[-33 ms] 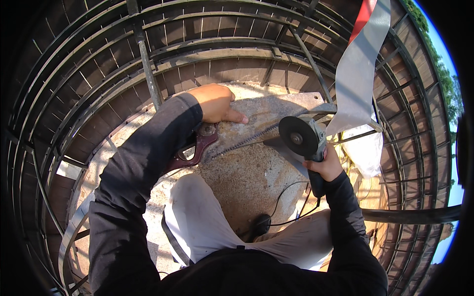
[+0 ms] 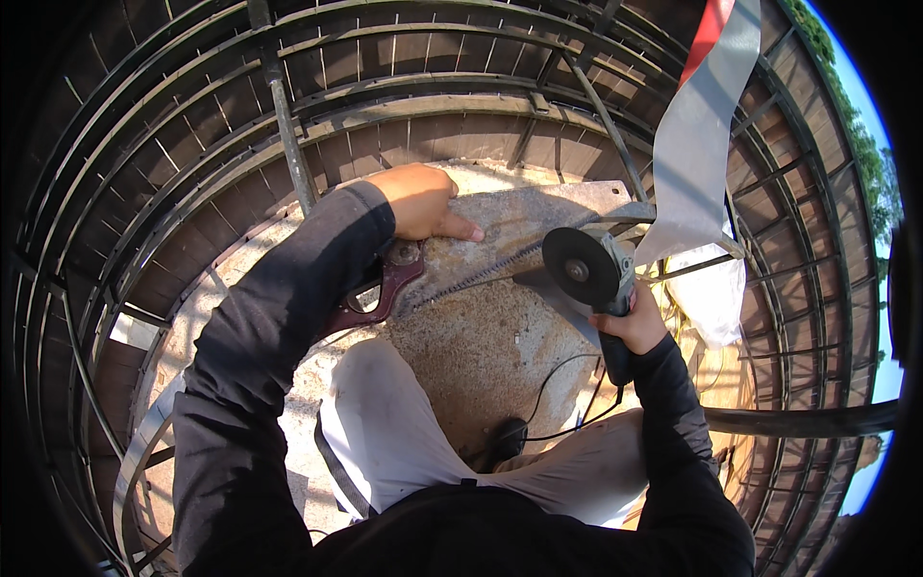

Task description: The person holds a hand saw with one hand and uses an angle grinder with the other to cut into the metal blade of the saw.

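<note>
My left hand is closed on a hand saw, with the thumb laid on the face of the rusty blade near its handle. The saw's dark red handle sits below my hand, partly behind my sleeve. Its toothed edge faces me, and the blade stretches away to the right. In my right hand is an angle grinder, gripped by its body. The grinder's black disc faces up beside the toothed edge; I cannot tell whether it spins. Apart from the grinder's head, the blade's far end is in plain sight.
A black cord runs from the grinder across the floor between my legs. A grey and red strip hangs at the right, by a white bag. Curved metal rails and brown panels surround me. A dark pipe crosses at right.
</note>
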Demonstrator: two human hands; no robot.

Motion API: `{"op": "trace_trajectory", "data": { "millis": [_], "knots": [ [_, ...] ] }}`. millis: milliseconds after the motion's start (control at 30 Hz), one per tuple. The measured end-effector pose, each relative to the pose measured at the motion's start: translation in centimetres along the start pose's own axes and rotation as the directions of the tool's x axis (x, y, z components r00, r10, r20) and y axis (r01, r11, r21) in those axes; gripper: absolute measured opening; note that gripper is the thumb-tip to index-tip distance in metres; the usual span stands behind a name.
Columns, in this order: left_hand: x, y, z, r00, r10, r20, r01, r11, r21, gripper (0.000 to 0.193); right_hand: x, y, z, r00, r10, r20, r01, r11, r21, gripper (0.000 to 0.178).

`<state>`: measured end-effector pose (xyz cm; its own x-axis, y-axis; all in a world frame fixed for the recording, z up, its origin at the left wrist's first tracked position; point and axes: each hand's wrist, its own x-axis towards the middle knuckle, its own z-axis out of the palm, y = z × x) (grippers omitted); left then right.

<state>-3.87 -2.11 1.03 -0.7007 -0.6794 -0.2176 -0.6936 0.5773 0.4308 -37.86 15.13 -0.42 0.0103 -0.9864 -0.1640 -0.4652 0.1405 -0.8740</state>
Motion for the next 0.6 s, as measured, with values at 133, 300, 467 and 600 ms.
{"op": "trace_trajectory", "data": {
  "millis": [133, 300, 467, 600],
  "knots": [
    [0.0, 0.0, 0.0, 1.0, 0.001, -0.005, -0.001, 1.0, 0.021, 0.082, -0.1, -0.3, -0.1, 0.998, 0.055, 0.04, -0.054, 0.998, -0.02, 0.063],
    [0.0, 0.0, 0.1, 1.0, 0.011, -0.007, -0.011, 1.0, 0.002, 0.082, 0.0, 0.2, 0.0, 0.997, 0.061, 0.039, -0.06, 0.998, -0.017, 0.061],
    [0.2, 0.0, 0.1, 1.0, 0.003, -0.001, -0.003, 1.0, 0.007, 0.083, -0.2, 0.8, -0.5, 0.998, 0.053, 0.015, -0.053, 0.998, -0.03, 0.058],
    [0.1, -0.1, 0.1, 1.0, 0.001, 0.004, -0.001, 1.0, 0.011, 0.085, -0.2, 0.7, -0.5, 0.997, 0.066, 0.026, -0.067, 0.998, 0.013, 0.058]
  ]
}}
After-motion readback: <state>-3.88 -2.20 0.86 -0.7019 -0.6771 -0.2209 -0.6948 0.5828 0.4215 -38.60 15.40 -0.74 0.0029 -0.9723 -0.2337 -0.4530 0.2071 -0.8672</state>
